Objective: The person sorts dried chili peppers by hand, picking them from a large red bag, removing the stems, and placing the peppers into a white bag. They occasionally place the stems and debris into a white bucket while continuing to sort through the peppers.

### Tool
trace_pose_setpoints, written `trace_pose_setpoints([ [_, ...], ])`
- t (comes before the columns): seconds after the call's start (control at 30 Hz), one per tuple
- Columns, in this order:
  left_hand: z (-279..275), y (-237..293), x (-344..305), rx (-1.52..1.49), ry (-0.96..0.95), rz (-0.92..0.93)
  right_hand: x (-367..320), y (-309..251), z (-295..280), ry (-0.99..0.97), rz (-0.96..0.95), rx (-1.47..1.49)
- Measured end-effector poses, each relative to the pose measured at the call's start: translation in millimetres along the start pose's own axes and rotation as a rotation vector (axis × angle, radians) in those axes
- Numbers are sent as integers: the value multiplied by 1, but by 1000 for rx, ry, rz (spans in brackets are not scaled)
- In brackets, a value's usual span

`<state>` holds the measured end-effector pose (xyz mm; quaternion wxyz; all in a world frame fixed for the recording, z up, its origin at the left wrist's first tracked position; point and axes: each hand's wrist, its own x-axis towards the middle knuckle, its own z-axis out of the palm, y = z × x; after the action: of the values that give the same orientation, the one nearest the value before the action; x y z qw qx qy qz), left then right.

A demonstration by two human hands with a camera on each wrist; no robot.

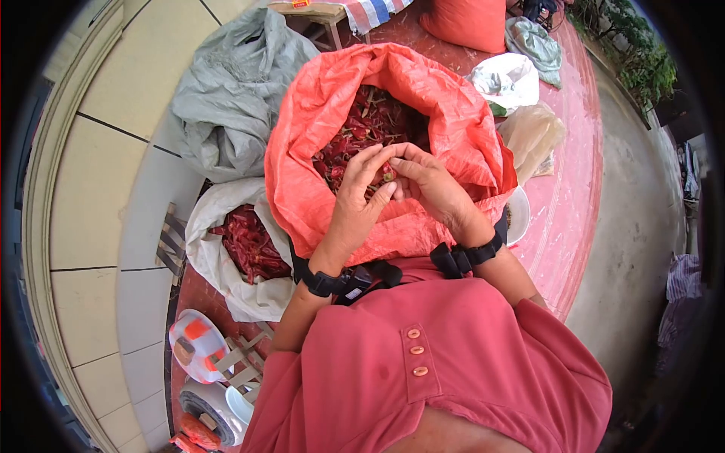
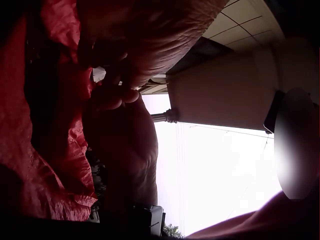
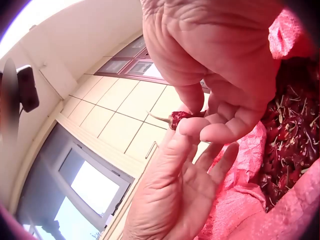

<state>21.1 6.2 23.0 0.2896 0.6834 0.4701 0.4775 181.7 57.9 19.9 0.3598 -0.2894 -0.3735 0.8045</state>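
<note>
A dried red chili pepper (image 3: 176, 119) with a pale curved stem is between the two hands. My right hand (image 1: 429, 181) pinches it between thumb and fingertips, with the stem sticking out past them. From the other side my left hand (image 1: 359, 202) grips the same pepper, thumb against it and fingers bent over it. Both hands are above the mouth of a large red woven sack (image 1: 302, 162), whose rim is rolled outward. Inside lie many dried chilies (image 1: 370, 117) with stems. The left wrist view is dark, and the pepper is hidden there.
Left of the red sack stands a white sack (image 1: 200, 238) of larger red chilies, with a grey sack (image 1: 226, 98) behind it. A white bowl (image 1: 519, 215) sits at the right. Further back are a stool (image 1: 317, 10) and a full red sack (image 1: 472, 23).
</note>
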Motion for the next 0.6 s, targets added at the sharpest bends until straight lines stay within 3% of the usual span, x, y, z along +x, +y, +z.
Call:
trace_pose_setpoints([
  [0.1, 7, -9, -1, -29, 114, -22, -7, -7, 14, -54, 21, -56],
  [0.2, 3, -16, -2, 130, 119, 31, -5, -4, 13, 153, -141, -606],
  [0.23, 3, -12, -3, 95, 115, -40, -6, -4, 13, 223, -216, -670],
  [0.33, 2, -5, -4, 98, 84, -151, -12, -15, 13, 75, -298, -422],
  [0.47, 6, -18, -5, 133, 42, -108, -3, -5, 15, 36, -324, -239],
  [0.57, 8, -7, -2, -40, 113, -36, -3, -4, 15, 32, -288, -239],
  [0.6, 7, -3, -1, -69, 103, -86, -3, -3, 17, 25, -274, -234],
])
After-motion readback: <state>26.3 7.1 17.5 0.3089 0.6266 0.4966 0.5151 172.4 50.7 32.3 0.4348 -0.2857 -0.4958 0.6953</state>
